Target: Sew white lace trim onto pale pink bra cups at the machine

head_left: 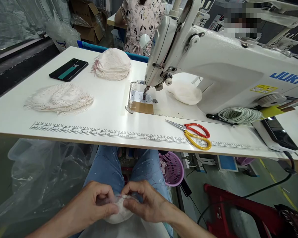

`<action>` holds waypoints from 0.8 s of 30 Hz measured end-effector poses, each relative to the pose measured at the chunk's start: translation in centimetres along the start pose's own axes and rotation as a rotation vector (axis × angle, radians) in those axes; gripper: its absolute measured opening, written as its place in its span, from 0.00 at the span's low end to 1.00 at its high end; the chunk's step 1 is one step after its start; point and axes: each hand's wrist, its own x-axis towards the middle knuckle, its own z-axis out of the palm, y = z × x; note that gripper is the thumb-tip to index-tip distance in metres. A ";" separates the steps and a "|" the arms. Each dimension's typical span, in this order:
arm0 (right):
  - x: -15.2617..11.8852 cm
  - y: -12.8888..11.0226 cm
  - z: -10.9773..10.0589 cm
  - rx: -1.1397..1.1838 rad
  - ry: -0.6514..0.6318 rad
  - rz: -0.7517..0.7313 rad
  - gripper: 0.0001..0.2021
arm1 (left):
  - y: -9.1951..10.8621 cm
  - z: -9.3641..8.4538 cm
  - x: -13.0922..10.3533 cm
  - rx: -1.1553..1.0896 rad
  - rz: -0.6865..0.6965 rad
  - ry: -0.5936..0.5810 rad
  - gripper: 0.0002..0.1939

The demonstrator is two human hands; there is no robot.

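Low in the view, over the lap, a small white fabric piece (pixel 119 215) is held between both hands. My left hand (pixel 99 201) pinches its left edge with thumb and fingers. On its right side my right hand (pixel 144 201) grips the upper edge, thumb and forefinger pressed together. Fine reddish threads show on the cloth near the fingertips. On the white table (pixel 106 109), a pile of lace-edged fabric (pixel 62 97) lies at the left and a stack of round fabric pieces (pixel 113 64) further back. Another pale round piece (pixel 186 93) rests beside the sewing machine needle.
The white sewing machine (pixel 213 62) fills the right side. Scissors (pixel 197 134) lie near the table's front edge, a phone (pixel 69 69) at the back left. A purple basket (pixel 173 168) and a red stool (pixel 240 208) stand below. A person (pixel 144 23) is behind the table.
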 end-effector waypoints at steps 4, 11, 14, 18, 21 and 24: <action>0.2 -0.3 0.2 0.029 0.015 0.038 0.07 | 0.2 0.1 0.0 0.015 0.013 0.002 0.13; 0.5 0.1 0.4 0.084 0.032 0.051 0.09 | 0.4 0.0 0.3 -0.057 -0.034 -0.043 0.13; 0.6 0.6 0.4 0.104 0.015 0.046 0.15 | 0.5 0.0 0.4 -0.119 -0.039 -0.078 0.13; 0.9 1.0 0.6 0.203 0.008 0.057 0.20 | 0.4 -0.1 0.3 -0.162 -0.039 -0.095 0.12; 1.1 1.0 0.5 0.365 -0.022 0.118 0.21 | 0.3 -0.5 -0.2 -0.225 -0.026 -0.160 0.10; 1.2 1.1 0.2 0.484 -0.056 0.191 0.20 | 0.1 -1.0 -0.6 -0.271 -0.008 -0.231 0.08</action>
